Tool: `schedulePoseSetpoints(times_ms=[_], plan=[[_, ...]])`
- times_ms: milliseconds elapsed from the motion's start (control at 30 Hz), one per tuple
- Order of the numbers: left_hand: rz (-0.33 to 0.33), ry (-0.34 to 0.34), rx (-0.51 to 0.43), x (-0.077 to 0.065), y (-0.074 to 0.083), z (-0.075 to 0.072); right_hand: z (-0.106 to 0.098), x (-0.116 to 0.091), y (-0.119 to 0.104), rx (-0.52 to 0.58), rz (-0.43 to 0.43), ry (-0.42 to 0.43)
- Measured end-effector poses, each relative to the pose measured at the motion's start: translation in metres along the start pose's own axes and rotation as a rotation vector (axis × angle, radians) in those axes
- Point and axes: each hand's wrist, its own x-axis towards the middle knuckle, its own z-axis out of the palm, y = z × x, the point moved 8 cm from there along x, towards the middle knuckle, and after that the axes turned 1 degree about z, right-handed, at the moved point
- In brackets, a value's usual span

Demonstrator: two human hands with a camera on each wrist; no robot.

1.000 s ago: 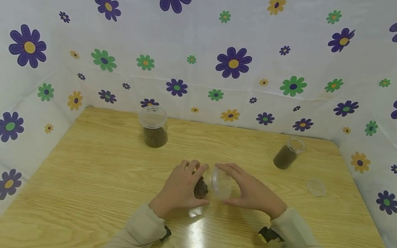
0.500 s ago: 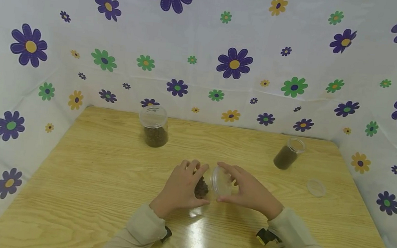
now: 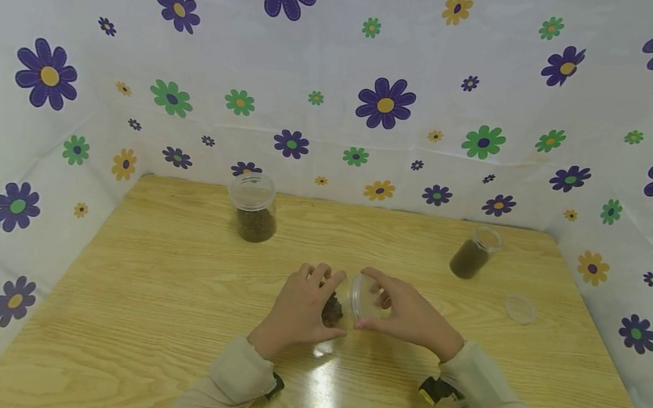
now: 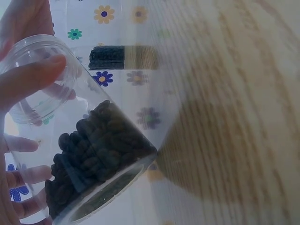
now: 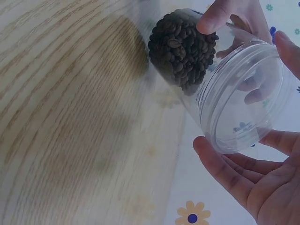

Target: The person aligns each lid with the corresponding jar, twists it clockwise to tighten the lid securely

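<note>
A tilted jar [image 4: 77, 115] of beans [image 5: 183, 51] is gripped over a table [image 3: 149, 298] by the left hand [image 3: 300, 308], its lid [image 5: 234, 119] by the right hand [image 3: 410, 312]; probably stiff and slick, the jar is best clasped mid-body.

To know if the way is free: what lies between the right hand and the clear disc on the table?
In the head view, only bare tabletop lies between the right hand and the clear disc.
</note>
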Motion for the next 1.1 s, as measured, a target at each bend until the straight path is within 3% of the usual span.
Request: schedulePoseSetpoints(times_ms=[367, 733, 1100], plan=[[-0.02, -0.027, -0.008, -0.001, -0.003, 0.0, 0.005, -0.003, 0.002, 0.002, 0.005, -0.015], [-0.007, -0.012, -0.032, -0.001, -0.005, 0.0, 0.002, -0.006, -0.013, -0.161, -0.318, 0.0], [-0.006, -0.009, -0.027, 0.0, -0.003, -0.002, -0.002, -0.004, -0.015, -0.105, -0.326, 0.028]])
